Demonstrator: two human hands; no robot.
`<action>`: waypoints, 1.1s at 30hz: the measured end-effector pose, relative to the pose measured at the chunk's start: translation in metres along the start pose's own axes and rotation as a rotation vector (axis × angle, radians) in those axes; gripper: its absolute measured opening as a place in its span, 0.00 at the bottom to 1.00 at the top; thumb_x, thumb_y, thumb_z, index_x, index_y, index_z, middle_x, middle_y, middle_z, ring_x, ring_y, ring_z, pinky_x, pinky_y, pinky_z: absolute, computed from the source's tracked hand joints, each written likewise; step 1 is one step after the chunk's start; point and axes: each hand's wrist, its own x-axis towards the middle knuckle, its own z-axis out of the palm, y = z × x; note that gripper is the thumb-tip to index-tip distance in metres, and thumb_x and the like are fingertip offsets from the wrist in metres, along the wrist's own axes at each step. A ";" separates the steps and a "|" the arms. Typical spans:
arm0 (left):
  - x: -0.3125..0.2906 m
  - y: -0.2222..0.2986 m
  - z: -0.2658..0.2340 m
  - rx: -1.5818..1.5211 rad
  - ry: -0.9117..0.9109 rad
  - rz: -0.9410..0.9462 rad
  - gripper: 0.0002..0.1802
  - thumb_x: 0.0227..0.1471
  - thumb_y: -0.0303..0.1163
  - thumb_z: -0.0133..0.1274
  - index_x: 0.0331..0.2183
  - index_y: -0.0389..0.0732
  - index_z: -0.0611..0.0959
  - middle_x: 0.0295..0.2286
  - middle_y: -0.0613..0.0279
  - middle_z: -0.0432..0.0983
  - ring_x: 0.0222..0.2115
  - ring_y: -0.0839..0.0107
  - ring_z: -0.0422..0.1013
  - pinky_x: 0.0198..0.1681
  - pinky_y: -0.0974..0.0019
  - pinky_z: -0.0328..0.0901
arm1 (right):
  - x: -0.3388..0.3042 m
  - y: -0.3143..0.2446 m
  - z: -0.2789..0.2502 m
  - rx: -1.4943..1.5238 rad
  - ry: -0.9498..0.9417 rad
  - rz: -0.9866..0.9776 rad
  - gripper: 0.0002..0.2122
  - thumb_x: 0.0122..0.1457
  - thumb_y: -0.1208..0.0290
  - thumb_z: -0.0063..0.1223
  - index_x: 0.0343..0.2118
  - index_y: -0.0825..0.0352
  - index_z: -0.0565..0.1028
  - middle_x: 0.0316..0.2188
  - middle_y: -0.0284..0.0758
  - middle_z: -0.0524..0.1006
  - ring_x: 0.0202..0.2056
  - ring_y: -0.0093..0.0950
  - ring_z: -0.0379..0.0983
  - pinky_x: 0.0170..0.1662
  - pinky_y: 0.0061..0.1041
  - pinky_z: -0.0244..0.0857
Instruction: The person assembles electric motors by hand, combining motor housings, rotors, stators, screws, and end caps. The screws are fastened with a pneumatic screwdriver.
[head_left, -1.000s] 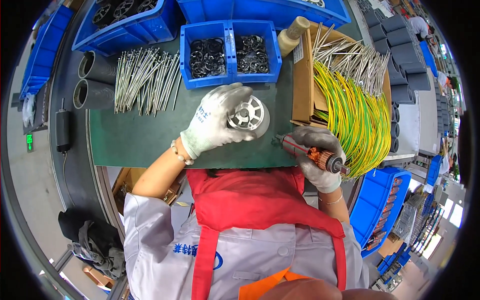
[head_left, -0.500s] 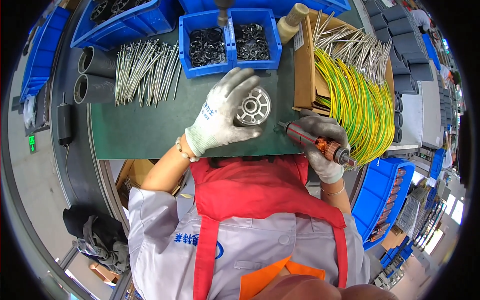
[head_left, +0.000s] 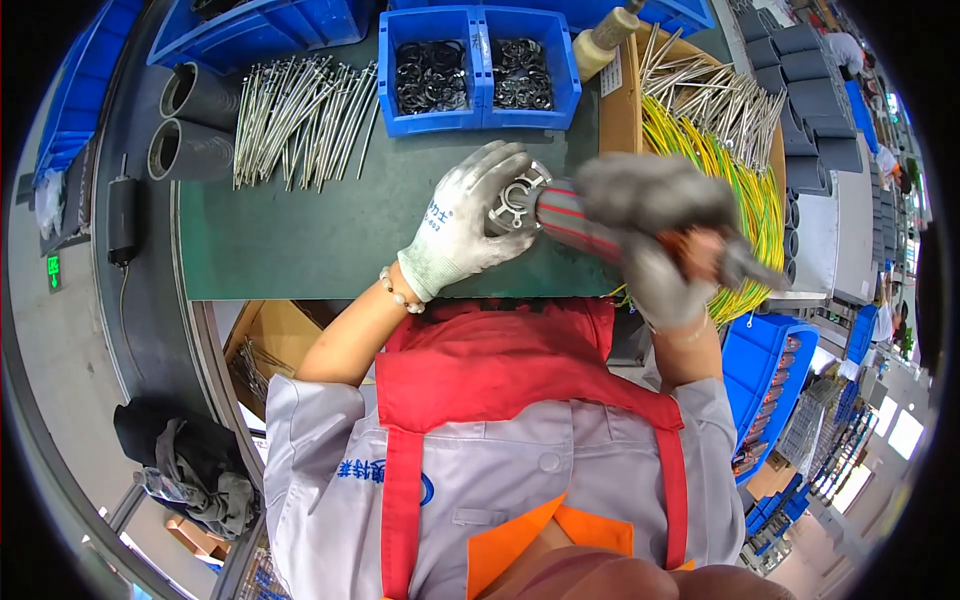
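My left hand [head_left: 465,215], in a white-grey work glove, curls round a round silver metal end cap [head_left: 513,203] with a spoked centre, resting on the green bench mat. Thumb and fingers lie against the cap's rim. In my right hand [head_left: 655,225], also gloved and smeared by motion, is a motor armature [head_left: 575,220] with a dark core, red stripes and copper windings. The armature lies nearly level, its front end right at the cap's middle. Its shaft tip is hidden there, so I cannot tell whether it sits inside the hole.
Beyond my hands, two blue bins [head_left: 430,115] hold black rings. Long metal rods [head_left: 305,125] lie at the left by grey tubes [head_left: 185,148]. At the right, a cardboard box [head_left: 620,110] holds rods and yellow-green wires [head_left: 735,180]; a pale bottle [head_left: 598,50] stands beside it.
My right hand has swung the armature left and up to the end cap. My left hand has closed in on the cap. The whole view has shifted slightly.
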 end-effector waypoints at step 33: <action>-0.005 -0.001 0.011 -0.084 0.038 -0.069 0.44 0.32 0.36 0.65 0.53 0.34 0.68 0.45 0.41 0.72 0.48 0.43 0.68 0.52 0.51 0.65 | -0.001 0.045 0.026 -0.521 0.058 0.237 0.08 0.50 0.83 0.60 0.33 0.71 0.74 0.29 0.34 0.79 0.32 0.22 0.76 0.38 0.23 0.72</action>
